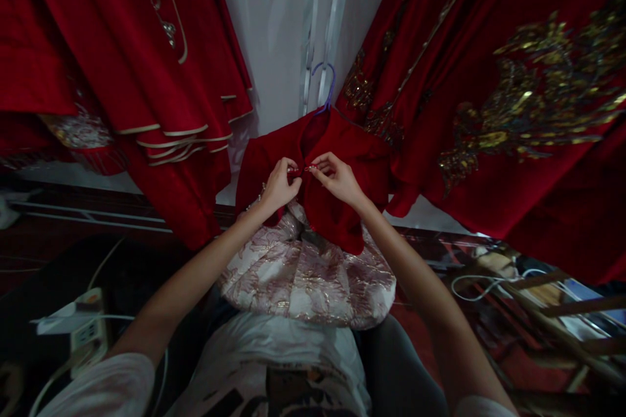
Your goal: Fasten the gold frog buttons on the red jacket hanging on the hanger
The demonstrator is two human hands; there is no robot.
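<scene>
A small red jacket (364, 143) hangs by a purple hanger (331, 88) in front of me, its lower part lying over a pink and white brocade skirt (313, 280) on my lap. My left hand (283, 186) pinches the jacket's left front edge near the middle opening. Opposite it, my right hand (337, 176) is closed on the other front edge, fingertips almost meeting those of the left. Between the fingertips show small red and pale bits, perhaps a fastening, too small to name surely.
Red garments with pale trim (171, 98) hang on the left. More red garments with gold sequin embroidery (528, 104) hang on the right. A power strip (89, 332) with cables lies at lower left. A wooden rack (552, 300) with cords stands at lower right.
</scene>
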